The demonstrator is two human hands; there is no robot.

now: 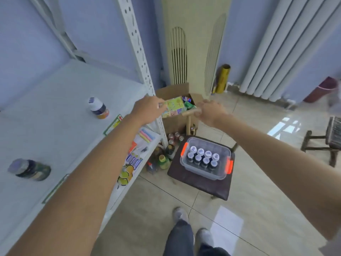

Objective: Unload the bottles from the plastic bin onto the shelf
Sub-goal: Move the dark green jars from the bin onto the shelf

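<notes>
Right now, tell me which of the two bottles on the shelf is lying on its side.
The near bottle by the shelf front edge lies on its side. The far bottle, the one with the white cap, stands upright.

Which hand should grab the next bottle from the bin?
Probably the right hand: the plastic bin of bottles sits on the stool below that arm. The left hand hovers nearer the shelf. Both look empty.

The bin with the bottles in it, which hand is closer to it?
The right hand. It hangs just above and behind the plastic bin, touching nothing of it. The left hand is farther off, toward the shelf.
</notes>
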